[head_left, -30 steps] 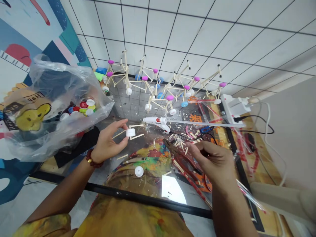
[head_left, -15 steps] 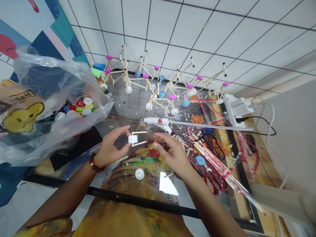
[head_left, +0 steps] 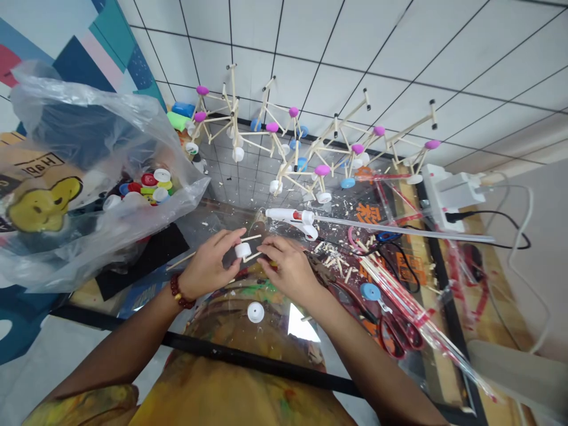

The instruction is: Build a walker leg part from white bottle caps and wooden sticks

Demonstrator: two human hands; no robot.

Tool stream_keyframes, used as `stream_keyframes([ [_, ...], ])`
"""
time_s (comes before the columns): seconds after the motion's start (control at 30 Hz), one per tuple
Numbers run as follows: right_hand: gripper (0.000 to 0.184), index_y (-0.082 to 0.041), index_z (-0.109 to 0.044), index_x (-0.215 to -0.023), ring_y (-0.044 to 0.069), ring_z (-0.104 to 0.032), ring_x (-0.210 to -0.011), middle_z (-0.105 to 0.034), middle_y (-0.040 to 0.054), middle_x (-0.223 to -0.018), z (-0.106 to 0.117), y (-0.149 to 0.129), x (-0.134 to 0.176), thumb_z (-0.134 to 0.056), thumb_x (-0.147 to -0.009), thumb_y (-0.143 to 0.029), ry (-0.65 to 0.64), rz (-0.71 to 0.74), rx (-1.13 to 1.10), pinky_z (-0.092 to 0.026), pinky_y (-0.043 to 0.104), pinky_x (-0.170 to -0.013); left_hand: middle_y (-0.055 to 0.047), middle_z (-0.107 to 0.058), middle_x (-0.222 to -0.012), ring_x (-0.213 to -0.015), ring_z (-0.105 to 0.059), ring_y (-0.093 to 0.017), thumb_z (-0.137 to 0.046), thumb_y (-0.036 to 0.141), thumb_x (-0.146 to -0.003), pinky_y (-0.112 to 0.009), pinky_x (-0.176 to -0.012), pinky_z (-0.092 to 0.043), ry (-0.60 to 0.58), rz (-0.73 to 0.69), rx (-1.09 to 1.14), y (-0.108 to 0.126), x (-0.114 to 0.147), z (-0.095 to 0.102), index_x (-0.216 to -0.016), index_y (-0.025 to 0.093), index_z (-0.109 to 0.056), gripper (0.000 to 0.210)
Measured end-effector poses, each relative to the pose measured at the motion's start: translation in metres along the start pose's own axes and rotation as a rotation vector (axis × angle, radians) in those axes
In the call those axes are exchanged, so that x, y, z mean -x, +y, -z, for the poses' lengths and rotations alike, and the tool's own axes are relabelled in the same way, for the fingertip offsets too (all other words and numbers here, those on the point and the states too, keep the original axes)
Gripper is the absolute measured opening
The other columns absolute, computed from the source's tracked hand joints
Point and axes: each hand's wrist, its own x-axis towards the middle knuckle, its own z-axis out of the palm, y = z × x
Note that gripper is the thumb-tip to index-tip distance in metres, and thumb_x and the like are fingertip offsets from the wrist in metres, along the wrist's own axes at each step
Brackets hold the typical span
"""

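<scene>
My left hand (head_left: 213, 266) pinches a white bottle cap (head_left: 242, 250) between thumb and fingers. Two thin wooden sticks (head_left: 252, 238) reach out from the cap toward the right. At the end of the lower stick, my right hand (head_left: 286, 266) has its fingertips closed in; the exact contact is partly hidden. Below both hands a loose white cap (head_left: 255, 312) lies on the glass tabletop. Just beyond them rests a white glue gun (head_left: 290, 216), with a long clear glue stick (head_left: 399, 229) coming out of its back.
Several stick-and-cap figures (head_left: 322, 170) with pink ovals stand along the tiled wall. At left is a plastic bag (head_left: 110, 124) of coloured caps. To the right lie red-handled scissors (head_left: 399, 331), bundled sticks (head_left: 394, 296), wood scraps (head_left: 335, 254) and a power strip (head_left: 439, 195).
My right hand has moved left to the free stick ends, its fingers closing there. The cap in my left hand has tilted slightly, and the view has shifted a little.
</scene>
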Motion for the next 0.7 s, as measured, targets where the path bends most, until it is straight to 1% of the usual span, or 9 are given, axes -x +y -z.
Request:
stream_keyframes([
  [0.13, 0.019, -0.021, -0.07, -0.106, 0.023, -0.063, -0.095, -0.066, 0.0088, -0.109, -0.001, 0.003, -0.001, -0.059, -0.09, -0.016, 0.008, 0.034, -0.045, -0.05, 0.039, -0.085, -0.007, -0.064, -0.102, -0.098, -0.062, -0.021, -0.059, 0.01, -0.081, -0.035, -0.09, -0.052, -0.004, 0.014, -0.024, -0.001, 0.001, 0.0, -0.139, 0.018, -0.044, 0.06],
  [0.27, 0.013, -0.021, -0.069, -0.096, 0.022, -0.061, -0.093, -0.067, 0.0076, -0.107, -0.003, 0.004, -0.002, -0.058, -0.092, -0.018, 0.012, 0.058, -0.068, -0.047, 0.038, -0.084, -0.006, -0.064, -0.101, -0.096, -0.062, -0.02, -0.059, 0.009, -0.081, -0.035, -0.091, -0.052, 0.024, 0.016, -0.043, 0.0, 0.0, -0.002, -0.138, 0.018, -0.044, 0.06],
  [0.47, 0.016, -0.021, -0.065, -0.091, 0.02, -0.057, -0.086, -0.068, 0.0045, -0.091, -0.01, 0.006, -0.001, -0.051, -0.094, -0.014, -0.008, 0.023, -0.173, -0.045, 0.035, -0.081, -0.005, -0.065, -0.099, -0.094, -0.062, -0.019, -0.06, 0.009, -0.08, -0.033, -0.09, -0.052, 0.069, 0.025, -0.052, 0.0, 0.0, -0.004, -0.139, 0.019, -0.043, 0.063],
  [0.57, 0.017, -0.021, -0.064, -0.089, 0.02, -0.057, -0.086, -0.067, 0.0044, -0.09, -0.013, 0.008, -0.001, -0.05, -0.093, -0.012, -0.003, 0.022, -0.216, -0.044, 0.034, -0.08, -0.004, -0.065, -0.098, -0.094, -0.063, -0.019, -0.06, 0.008, -0.08, -0.033, -0.09, -0.052, 0.069, 0.023, -0.05, 0.0, 0.001, -0.004, -0.14, 0.02, -0.042, 0.064],
  [0.7, 0.018, -0.022, -0.064, -0.089, 0.021, -0.057, -0.086, -0.067, 0.0048, -0.091, -0.015, 0.009, -0.002, -0.049, -0.093, -0.012, 0.01, 0.039, -0.214, -0.045, 0.035, -0.08, -0.004, -0.066, -0.098, -0.094, -0.064, -0.019, -0.059, 0.008, -0.08, -0.033, -0.089, -0.052, 0.073, 0.019, -0.047, 0.0, 0.0, -0.004, -0.14, 0.021, -0.043, 0.064],
])
